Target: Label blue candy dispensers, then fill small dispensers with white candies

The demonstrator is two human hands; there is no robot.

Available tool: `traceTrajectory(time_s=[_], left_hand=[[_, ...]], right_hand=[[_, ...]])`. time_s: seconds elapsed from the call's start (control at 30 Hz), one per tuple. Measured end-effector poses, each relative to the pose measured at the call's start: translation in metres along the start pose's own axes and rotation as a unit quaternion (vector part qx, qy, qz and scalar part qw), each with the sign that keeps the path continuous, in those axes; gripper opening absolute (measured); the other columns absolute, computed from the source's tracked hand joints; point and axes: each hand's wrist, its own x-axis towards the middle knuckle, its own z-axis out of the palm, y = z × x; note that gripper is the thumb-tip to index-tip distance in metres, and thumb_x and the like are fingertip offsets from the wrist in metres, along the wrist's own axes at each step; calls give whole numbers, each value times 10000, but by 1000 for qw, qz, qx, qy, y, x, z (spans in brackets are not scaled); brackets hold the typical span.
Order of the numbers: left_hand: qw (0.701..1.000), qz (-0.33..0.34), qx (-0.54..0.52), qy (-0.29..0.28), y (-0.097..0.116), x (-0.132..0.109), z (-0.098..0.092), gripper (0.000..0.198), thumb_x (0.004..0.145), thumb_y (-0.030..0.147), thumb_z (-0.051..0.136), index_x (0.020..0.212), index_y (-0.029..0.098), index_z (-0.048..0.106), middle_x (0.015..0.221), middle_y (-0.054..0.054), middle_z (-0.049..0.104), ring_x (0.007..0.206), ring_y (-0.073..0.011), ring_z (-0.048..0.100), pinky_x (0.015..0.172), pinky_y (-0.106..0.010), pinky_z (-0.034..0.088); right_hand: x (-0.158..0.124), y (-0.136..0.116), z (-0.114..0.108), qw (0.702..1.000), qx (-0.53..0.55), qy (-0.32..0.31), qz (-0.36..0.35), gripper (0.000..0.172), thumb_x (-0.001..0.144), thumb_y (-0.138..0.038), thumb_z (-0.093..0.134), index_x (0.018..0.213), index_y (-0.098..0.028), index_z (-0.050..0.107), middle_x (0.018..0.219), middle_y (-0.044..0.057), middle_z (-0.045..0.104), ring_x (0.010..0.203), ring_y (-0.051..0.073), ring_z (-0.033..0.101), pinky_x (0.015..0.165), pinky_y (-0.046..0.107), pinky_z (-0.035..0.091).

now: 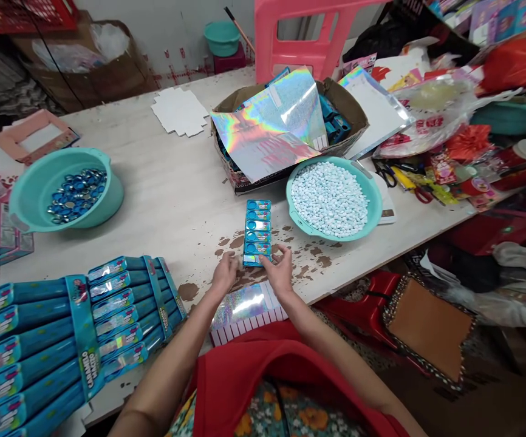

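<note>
The bench is long and pale, its top marked with brown patches around the work. Behind it, against the wall side, stands a pink plastic chair; a red crate sits in the far left corner, and a red chair is pushed near the right edge. Bags and wrappings crowd the bench's right end.

From where I stand, I count six small blue boxes lined up in one column at mid-bench, right in front of the person. The right hand has its thumb at the lowest box, though I cannot tell whether that grip pinches it. The left hand is just beside the column, fingers curled; I cannot tell whether its grip is pressed together.

Two basins stand on the open bench: a left basin with blue gems, too many to count, and a right basin of pale beads. One cardboard box lies behind, a shiny sheet across it. At left, one bundle shows five box ends, its neighbour six.
</note>
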Motion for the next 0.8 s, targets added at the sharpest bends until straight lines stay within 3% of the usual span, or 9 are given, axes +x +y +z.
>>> traceTrajectory(time_s=[0.1,0.17,0.27,0.37,0.43,0.53,0.6,0.7,0.8], left_hand=[[995,82,-44,27,-1,-15,15,565,897,478,303,1370,168,310,1384,-133,412,1261,-233,386,973,-345,346],[997,74,2,7,-5,-25,23,612,875,534,326,1370,174,337,1437,-129,336,1317,-265,290,1017,-381,287],[993,25,111,-16,-15,-36,30,565,870,563,292,1261,203,485,1339,-123,445,1244,-289,365,992,-422,289],[978,32,202,-34,-21,-40,34,441,803,538,465,1050,204,610,1162,-122,550,1131,-309,436,933,-440,321],[975,25,210,-66,-21,-39,37,310,746,441,578,923,194,635,1095,-118,578,1085,-307,464,891,-415,344],[979,7,161,-126,-18,-36,39,164,764,290,549,861,195,640,912,-75,643,912,-234,559,782,-322,389],[980,13,139,-145,-17,-35,38,179,786,243,505,890,201,646,839,-45,663,810,-189,584,719,-273,394],[981,32,127,-141,-16,-33,35,202,801,237,487,892,203,664,854,-36,680,792,-169,588,687,-243,385],[983,33,121,-130,-15,-32,35,216,807,243,477,863,197,680,839,-43,687,772,-170,591,663,-240,378]], right_hand=[[5,-2,0,998,10,-66,9,472,696,-403,666,1080,-174,517,1005,106,647,845,220,634,706,336,521],[7,-1,-5,996,33,-85,14,412,733,-381,627,1073,-167,534,1009,112,660,876,226,640,741,353,522],[2,9,-19,995,54,-81,7,405,812,-366,536,1154,-154,494,1169,150,596,971,215,619,783,347,518],[-15,25,-36,996,-25,-80,-38,367,871,-362,457,1169,-151,492,1141,146,599,926,196,619,754,339,526],[-30,34,-46,988,-74,-109,-75,308,887,-343,431,1109,-163,545,1029,114,633,868,192,618,722,338,528],[-47,39,-53,975,-106,-154,-120,243,875,-302,470,1048,-202,610,1021,88,630,959,216,578,820,382,493],[-54,38,-55,946,-174,-194,-192,253,871,-276,496,1093,-226,608,1118,87,607,1062,236,521,897,412,442],[-62,38,-55,874,-299,-242,-297,318,881,-252,499,1192,-237,559,1208,81,578,1123,253,467,915,422,404],[-66,40,-58,833,-348,-254,-346,337,892,-231,484,1225,-218,534,1226,79,576,1146,261,446,937,431,370]])
